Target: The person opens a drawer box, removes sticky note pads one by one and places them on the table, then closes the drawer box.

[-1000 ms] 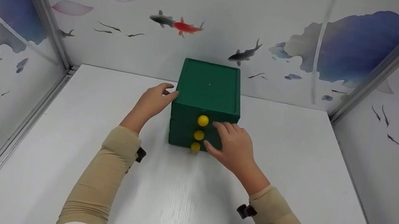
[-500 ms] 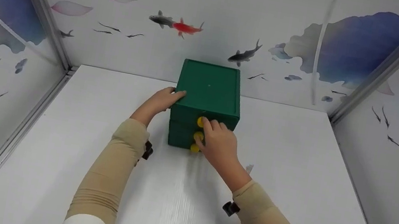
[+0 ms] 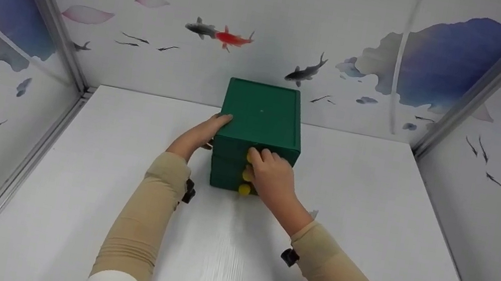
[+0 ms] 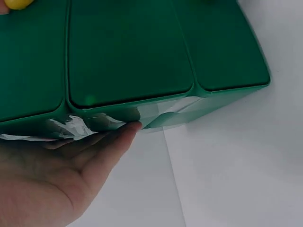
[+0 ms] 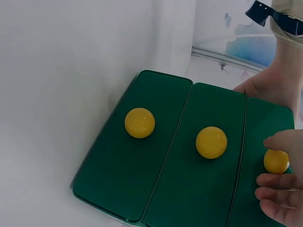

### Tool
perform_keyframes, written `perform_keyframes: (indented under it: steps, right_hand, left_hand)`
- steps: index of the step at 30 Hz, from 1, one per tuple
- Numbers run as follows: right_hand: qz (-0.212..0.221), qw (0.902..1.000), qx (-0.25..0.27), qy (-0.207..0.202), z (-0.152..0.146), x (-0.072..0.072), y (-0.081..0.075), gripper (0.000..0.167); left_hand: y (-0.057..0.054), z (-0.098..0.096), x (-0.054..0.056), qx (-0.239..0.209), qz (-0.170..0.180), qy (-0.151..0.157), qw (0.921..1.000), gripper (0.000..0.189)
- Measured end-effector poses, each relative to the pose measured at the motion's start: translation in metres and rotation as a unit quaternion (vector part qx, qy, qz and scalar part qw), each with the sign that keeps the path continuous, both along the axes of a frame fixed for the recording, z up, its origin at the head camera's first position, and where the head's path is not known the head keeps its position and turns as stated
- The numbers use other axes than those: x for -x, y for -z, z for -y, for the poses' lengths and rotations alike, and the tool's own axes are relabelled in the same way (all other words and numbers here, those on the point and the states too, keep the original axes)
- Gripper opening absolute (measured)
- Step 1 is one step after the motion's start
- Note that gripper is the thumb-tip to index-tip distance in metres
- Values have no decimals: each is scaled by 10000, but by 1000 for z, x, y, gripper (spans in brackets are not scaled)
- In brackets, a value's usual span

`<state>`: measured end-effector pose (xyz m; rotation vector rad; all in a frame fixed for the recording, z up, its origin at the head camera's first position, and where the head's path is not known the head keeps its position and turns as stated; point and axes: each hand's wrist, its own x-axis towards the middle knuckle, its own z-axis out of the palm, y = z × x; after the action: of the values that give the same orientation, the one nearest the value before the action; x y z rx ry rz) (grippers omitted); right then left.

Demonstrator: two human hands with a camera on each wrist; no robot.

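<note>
A green drawer box (image 3: 262, 117) with three stacked drawers stands near the back wall. Each drawer front has a round yellow knob. My left hand (image 3: 201, 133) lies against the box's left side, its thumb over the top edge; in the left wrist view its fingers are fairly straight along that side. My right hand (image 3: 274, 180) pinches the top knob (image 5: 276, 163) between thumb and fingers. The middle knob (image 5: 211, 142) and the bottom knob (image 5: 139, 123) are free of the hand in the right wrist view. All drawer fronts sit flush.
The box stands on a white table (image 3: 209, 266). Behind it rises a white back wall (image 3: 155, 68) printed with fish and petals, with similar panels on both sides. Clear tape (image 4: 175, 109) runs along the box's left side.
My left hand has moved right, its thumb coming over the box's top edge. My right hand has moved left onto the top knob and now grips it. The drawers look unmoved.
</note>
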<state>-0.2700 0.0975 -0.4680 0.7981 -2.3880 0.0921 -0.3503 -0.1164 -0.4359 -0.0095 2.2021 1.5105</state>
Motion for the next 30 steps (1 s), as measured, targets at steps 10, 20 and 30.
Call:
perform_keyframes:
  steps: [10,20,30]
  right_hand:
    - [567,9976,-49,-387,-3,11,-7,31]
    - [850,9923,-582,-683,-6,15,-22,30]
    - [766,9876,-1062,-861,-5,13,-25,34]
  left_hand:
    - [1,0,0,64,27,131,9999,86]
    - [2,-1,2,82,-28,226,9997,84]
    - [2,0,0,50,35,125,9999,84]
